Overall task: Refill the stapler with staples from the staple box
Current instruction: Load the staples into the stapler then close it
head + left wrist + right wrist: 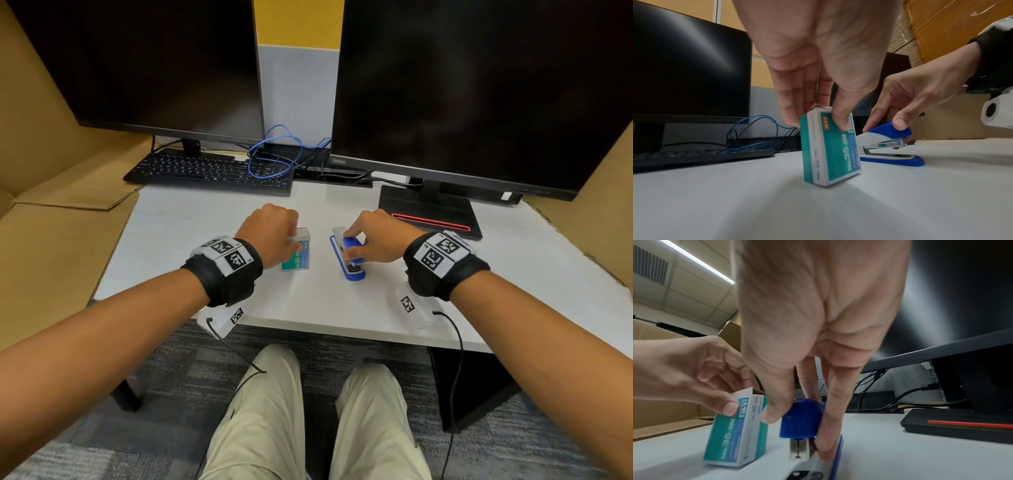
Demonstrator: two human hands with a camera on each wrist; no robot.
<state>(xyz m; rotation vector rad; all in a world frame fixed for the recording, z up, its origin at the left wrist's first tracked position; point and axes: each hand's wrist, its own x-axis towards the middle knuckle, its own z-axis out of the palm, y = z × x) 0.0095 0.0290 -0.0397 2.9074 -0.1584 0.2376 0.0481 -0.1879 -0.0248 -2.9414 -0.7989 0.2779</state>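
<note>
A teal and white staple box [298, 257] stands tilted on the white table [191, 284], its far end raised. My left hand [294, 240] pinches the box [830, 151] near its top, thumb on the printed face and fingers behind it. To its right lies a blue and white stapler [350, 260]. My right hand [349, 245] grips the stapler's blue top cover [801, 418], thumb on one side and fingers down the other. In the left wrist view the stapler [888, 142] sits with its base flat on the table. I cannot tell whether the box's top end [754, 391] is open.
Two dark monitors [137, 61] [479, 85] stand at the back. A black keyboard [209, 171] and tangled blue cable [270, 157] lie behind the box. The right monitor's black base [431, 216] sits just behind the stapler. Cardboard [51, 222] borders the table on the left.
</note>
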